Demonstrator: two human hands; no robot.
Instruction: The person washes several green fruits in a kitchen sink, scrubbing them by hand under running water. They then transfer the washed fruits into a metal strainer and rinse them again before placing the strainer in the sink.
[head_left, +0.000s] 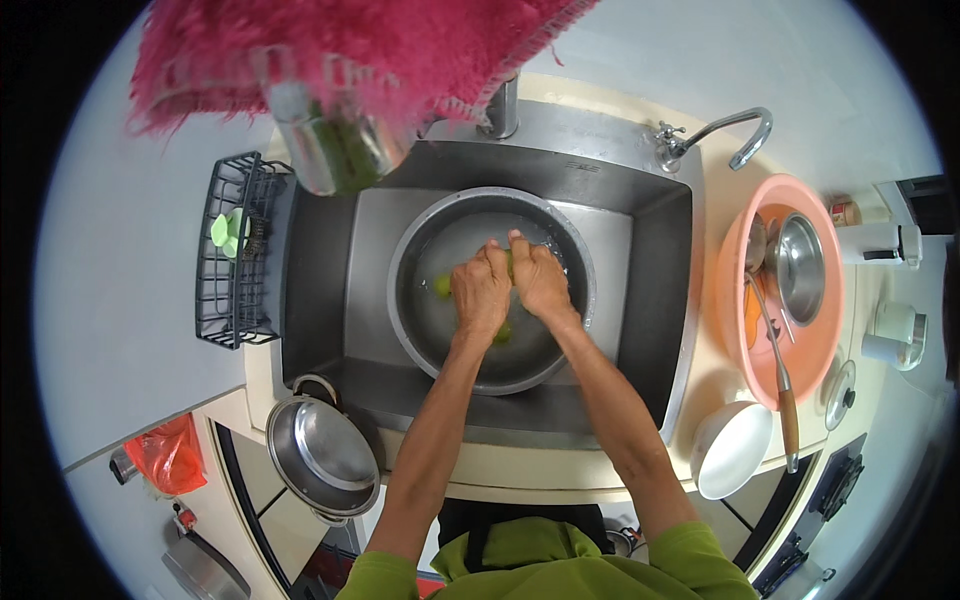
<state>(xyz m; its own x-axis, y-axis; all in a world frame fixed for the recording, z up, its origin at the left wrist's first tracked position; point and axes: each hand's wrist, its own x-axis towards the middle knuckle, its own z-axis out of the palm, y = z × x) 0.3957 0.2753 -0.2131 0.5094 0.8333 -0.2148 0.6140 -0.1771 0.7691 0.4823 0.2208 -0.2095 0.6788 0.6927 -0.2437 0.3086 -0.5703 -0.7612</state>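
Note:
My left hand (480, 291) and my right hand (538, 276) are side by side over a grey round basin (401, 300) of water, thumbs close together. Between them they grip a green fruit or vegetable (511, 264), mostly hidden by my fingers. A second green piece (442, 285) lies in the water just left of my left hand. Below that hand, near the wrist, another green piece (502, 332) shows partly. The basin stands inside a stainless steel sink (311, 285).
A pink cloth (360, 45) hangs above the sink's far left. Faucet (720, 127) and peach plastic tub (795, 375) with utensils are on the right, a white bowl (731, 450) nearer me. A black wire rack (236, 300) and steel pot (322, 457) are on the left.

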